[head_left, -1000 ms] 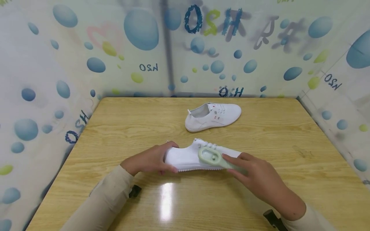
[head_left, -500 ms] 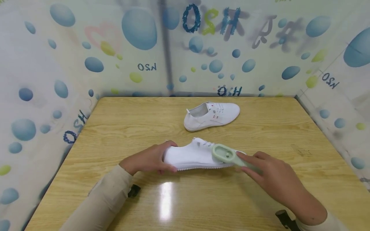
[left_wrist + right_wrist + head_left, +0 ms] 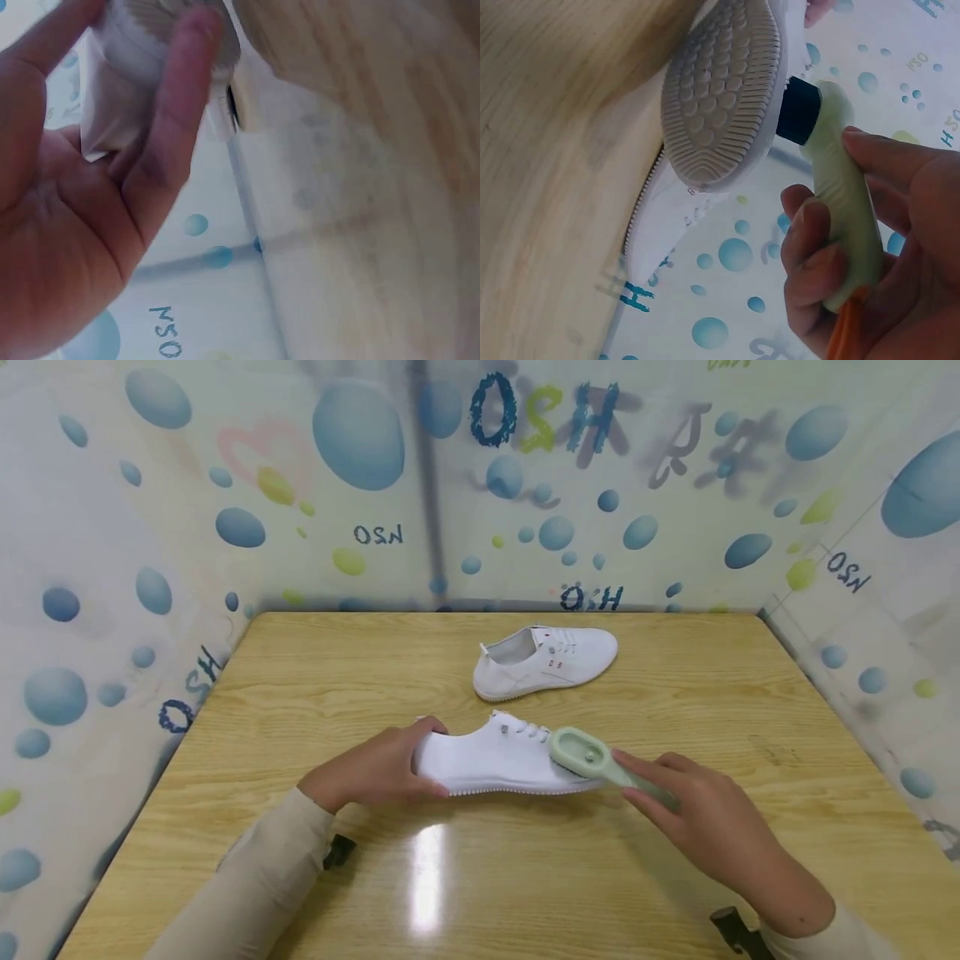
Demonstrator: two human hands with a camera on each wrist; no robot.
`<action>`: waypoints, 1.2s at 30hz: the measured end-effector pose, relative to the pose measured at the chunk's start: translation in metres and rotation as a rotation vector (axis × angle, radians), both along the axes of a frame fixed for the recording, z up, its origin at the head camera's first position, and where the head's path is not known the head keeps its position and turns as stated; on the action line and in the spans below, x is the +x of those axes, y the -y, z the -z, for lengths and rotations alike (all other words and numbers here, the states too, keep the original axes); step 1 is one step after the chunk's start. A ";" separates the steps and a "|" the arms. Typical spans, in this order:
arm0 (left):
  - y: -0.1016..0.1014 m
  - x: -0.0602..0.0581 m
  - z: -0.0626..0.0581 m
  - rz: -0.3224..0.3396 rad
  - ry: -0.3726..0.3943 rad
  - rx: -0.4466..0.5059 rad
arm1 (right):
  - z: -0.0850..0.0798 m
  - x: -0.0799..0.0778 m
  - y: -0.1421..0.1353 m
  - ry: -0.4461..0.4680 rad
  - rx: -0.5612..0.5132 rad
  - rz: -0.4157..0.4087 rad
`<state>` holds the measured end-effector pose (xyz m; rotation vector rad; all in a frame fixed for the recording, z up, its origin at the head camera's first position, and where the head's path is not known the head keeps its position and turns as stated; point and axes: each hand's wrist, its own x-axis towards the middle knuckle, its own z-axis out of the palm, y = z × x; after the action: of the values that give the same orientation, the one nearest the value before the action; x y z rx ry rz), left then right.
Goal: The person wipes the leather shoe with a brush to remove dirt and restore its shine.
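A white lace-up shoe [image 3: 480, 760] is held sideways above the front part of the table, its toe pointing right. My left hand [image 3: 378, 768] grips it around the heel; in the left wrist view the fingers [image 3: 176, 112] wrap the heel end. My right hand [image 3: 697, 814] holds a pale green scrubbing brush [image 3: 581, 752] by its handle, the brush head over the shoe's toe side. Dark bristles [image 3: 799, 110] meet the upper in the right wrist view, where the studded sole [image 3: 720, 82] faces the camera. An orange cord [image 3: 847, 326] hangs from the handle's end.
A second white shoe [image 3: 547, 662] stands upright farther back on the wooden table [image 3: 337, 668], toe also to the right. Patterned walls with blue dots [image 3: 358, 437] close in the table's back and sides.
My right hand has drawn the brush right along the shoe's side, from the middle to the toe. The held shoe has shifted slightly up and left in view, still gripped by the left hand.
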<state>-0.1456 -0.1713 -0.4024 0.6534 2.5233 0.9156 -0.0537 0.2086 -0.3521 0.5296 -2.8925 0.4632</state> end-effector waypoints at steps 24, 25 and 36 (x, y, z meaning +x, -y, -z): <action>-0.011 0.025 -0.024 0.096 -0.391 -0.349 | 0.016 -0.004 -0.013 0.450 0.001 -0.035; -0.010 0.024 -0.025 0.093 -0.397 -0.351 | 0.016 -0.004 -0.014 0.500 0.001 -0.035; -0.002 0.008 -0.012 0.036 -0.211 -0.321 | 0.021 -0.007 -0.014 0.321 0.105 -0.170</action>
<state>-0.1374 -0.1694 -0.3905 0.7189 2.7481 0.4309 -0.0606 0.2222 -0.3733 0.7880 -3.2067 0.4593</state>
